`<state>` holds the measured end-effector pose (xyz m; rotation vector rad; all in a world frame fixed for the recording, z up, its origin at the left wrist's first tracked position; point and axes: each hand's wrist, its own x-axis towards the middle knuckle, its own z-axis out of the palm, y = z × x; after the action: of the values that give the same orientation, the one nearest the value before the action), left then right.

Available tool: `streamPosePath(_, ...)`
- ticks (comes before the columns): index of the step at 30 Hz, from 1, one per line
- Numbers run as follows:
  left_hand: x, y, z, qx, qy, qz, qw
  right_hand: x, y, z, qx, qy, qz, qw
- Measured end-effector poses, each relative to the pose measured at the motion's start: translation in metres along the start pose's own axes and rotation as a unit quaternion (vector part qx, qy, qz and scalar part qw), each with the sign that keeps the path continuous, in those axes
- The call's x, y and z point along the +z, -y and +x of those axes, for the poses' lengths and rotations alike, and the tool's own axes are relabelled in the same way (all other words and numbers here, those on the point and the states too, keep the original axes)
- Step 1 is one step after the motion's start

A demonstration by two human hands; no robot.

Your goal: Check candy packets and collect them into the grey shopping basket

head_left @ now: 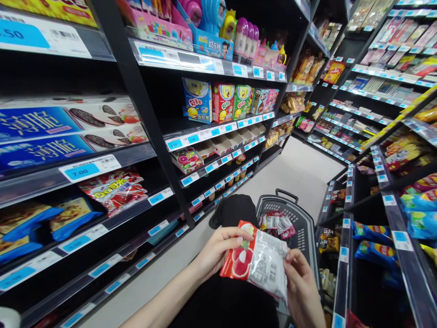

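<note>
My left hand (213, 251) and my right hand (302, 289) both hold a red and white snack packet (257, 262) in front of me, low in the head view. The left hand grips its left edge, the right hand its lower right corner. Just beyond the packet a dark shopping basket (303, 228) stands on the floor with several similar small packets (276, 224) inside. My dark-clothed knee (234, 209) shows beside the basket.
Black shelving with blue price tags lines both sides of a narrow aisle. Blue biscuit boxes (37, 132) and red sweet bags (114, 189) sit on the left shelves, snack bags (372, 232) on the right. Pale floor (300, 173) runs ahead.
</note>
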<state>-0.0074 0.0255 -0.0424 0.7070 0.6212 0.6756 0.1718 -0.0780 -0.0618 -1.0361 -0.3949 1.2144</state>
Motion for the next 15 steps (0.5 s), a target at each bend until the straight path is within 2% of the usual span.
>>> streamPosePath(3,-0.003,0.001,0.000,-0.004,0.090,-0.070,0.993,-0.006,0.006,-0.003,0.001,-0.060,-0.009,0.998)
streamPosePath(5,-0.005,0.001,0.000,0.003,0.126,-0.086,0.988,-0.010,0.009,-0.005,0.010,-0.059,-0.020,0.998)
streamPosePath(7,-0.004,0.001,0.000,0.013,0.097,-0.058,0.993,-0.012,0.008,-0.006,0.008,-0.068,-0.035,0.997)
streamPosePath(11,-0.004,0.001,0.000,0.050,-0.012,0.071,0.996,-0.012,-0.001,-0.001,-0.036,-0.128,-0.079,0.988)
streamPosePath(13,-0.005,0.000,-0.001,0.077,-0.044,0.178,0.980,-0.013,-0.006,0.004,-0.086,-0.128,-0.115,0.981)
streamPosePath(15,-0.006,-0.003,-0.002,0.113,-0.083,0.305,0.942,-0.014,-0.009,0.007,-0.153,-0.133,-0.179,0.963)
